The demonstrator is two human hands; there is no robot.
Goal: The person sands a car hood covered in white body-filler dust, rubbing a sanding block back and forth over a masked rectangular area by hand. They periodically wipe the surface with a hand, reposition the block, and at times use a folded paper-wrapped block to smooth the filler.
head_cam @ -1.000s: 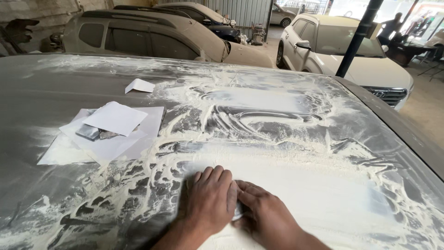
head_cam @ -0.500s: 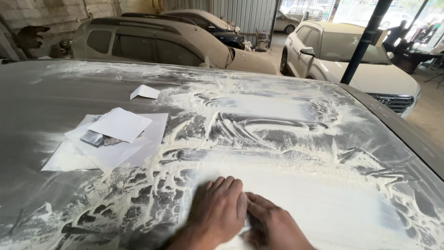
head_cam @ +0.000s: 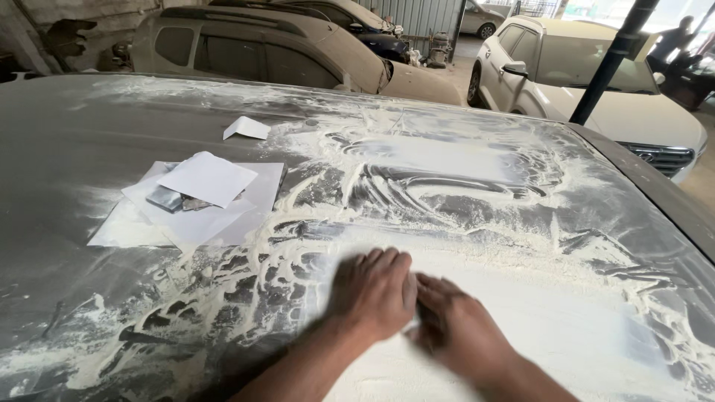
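Both hands lie palm-down side by side on the dusty car panel, low centre of view, on a pale smooth sanded patch. Left hand has fingers flat, together, pointing away; right hand touches its edge, fingers laid toward the left. Something seems pressed under them, but it's hidden & blurred, so can't tell if either hand grips anything.

Vs 1 s ago: hands sit in nearly the same spot on the panel, right hand now tucked closer vs the left; motion blur on both. View has tilted a bit.

White powder swirls ring the patch. Well to the left, sheets of white paper over a small grey block; a folded paper scrap beyond. Unmoved. Parked cars behind: tan SUV, white car.
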